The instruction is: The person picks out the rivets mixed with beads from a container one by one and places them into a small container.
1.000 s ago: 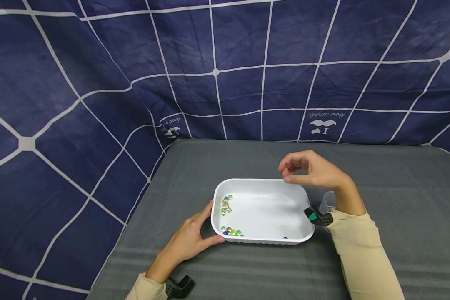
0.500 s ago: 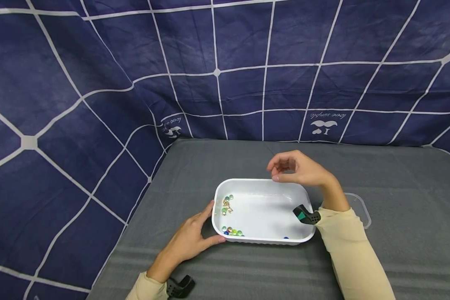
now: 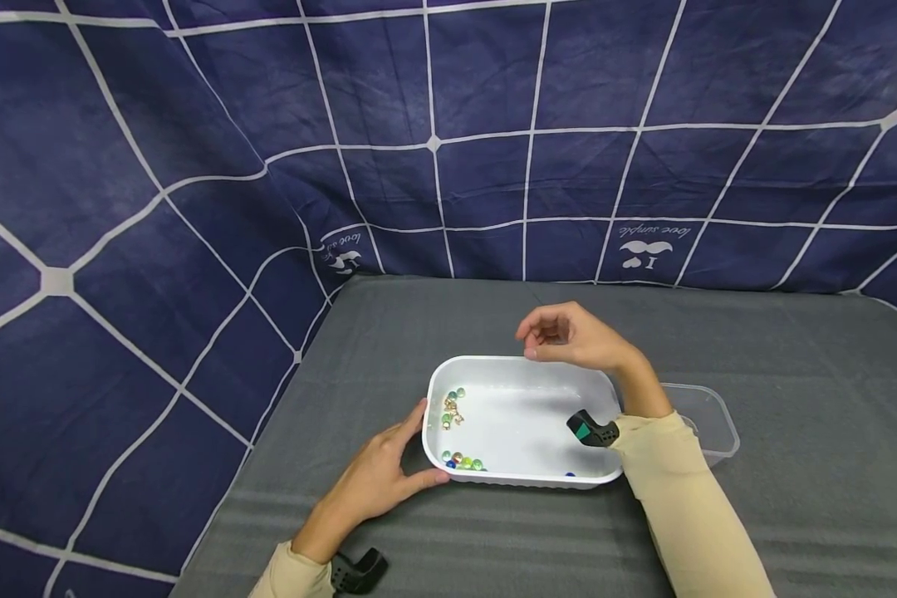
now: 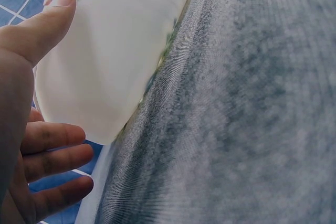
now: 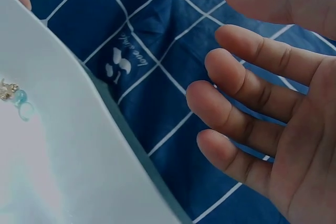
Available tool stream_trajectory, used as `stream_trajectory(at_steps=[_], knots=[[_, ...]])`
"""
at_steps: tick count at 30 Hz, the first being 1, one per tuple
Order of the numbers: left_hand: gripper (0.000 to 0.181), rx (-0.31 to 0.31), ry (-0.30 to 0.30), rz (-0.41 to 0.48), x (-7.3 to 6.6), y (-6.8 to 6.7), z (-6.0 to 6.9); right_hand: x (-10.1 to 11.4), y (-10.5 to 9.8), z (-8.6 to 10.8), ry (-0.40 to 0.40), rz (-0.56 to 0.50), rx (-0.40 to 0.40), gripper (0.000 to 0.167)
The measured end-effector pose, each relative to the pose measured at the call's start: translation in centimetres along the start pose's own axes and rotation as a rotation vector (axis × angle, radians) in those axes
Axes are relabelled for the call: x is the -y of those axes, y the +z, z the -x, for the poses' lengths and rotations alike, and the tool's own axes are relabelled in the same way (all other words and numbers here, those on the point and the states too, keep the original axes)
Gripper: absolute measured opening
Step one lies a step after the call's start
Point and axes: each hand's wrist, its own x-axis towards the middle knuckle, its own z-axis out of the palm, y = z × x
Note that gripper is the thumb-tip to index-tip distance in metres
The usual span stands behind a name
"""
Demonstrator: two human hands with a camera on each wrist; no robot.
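A white tray [image 3: 523, 415] holds green, blue and reddish marbles [image 3: 467, 463] along its near left edge, gold trinkets [image 3: 451, 409] with more marbles at its left end, and one blue marble near the front right. My left hand [image 3: 377, 477] grips the near left corner, thumb at the front rim and fingers along the left side. In the left wrist view, the thumb of the left hand [image 4: 47, 129] lies on the tray [image 4: 110, 56]. Over the far rim hovers my right hand [image 3: 579, 336], empty, fingers loosely bent; the right wrist view shows them apart.
A clear plastic container [image 3: 706, 419] stands right of the tray, partly hidden by the right forearm. Grey cloth [image 3: 815, 399] covers the surface, and a blue curtain with white lines [image 3: 478, 183] hangs behind and to the left.
My right hand has moved left along the tray's far rim, uncovering more of the clear container. The left hand and the tray have stayed nearly in place.
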Motion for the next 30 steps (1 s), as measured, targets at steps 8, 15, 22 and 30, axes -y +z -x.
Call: stream_trajectory(at_steps=[8,15,22,30], knots=[[0.099,-0.010,-0.004,0.002,0.0,0.0,0.1,0.0,1.1,-1.3,0.026,0.018,0.027,0.018],[0.099,-0.001,-0.006,-0.008,-0.1,0.0,0.0,0.3,1.6,-2.3,0.038,0.062,0.034,0.018],[0.098,0.010,-0.007,-0.009,-0.1,0.1,0.0,-0.2,2.6,-3.2,0.026,0.032,0.026,0.019],[0.099,0.023,-0.008,-0.009,-0.1,0.0,0.0,-2.0,3.9,-3.9,0.068,0.033,0.058,0.025]])
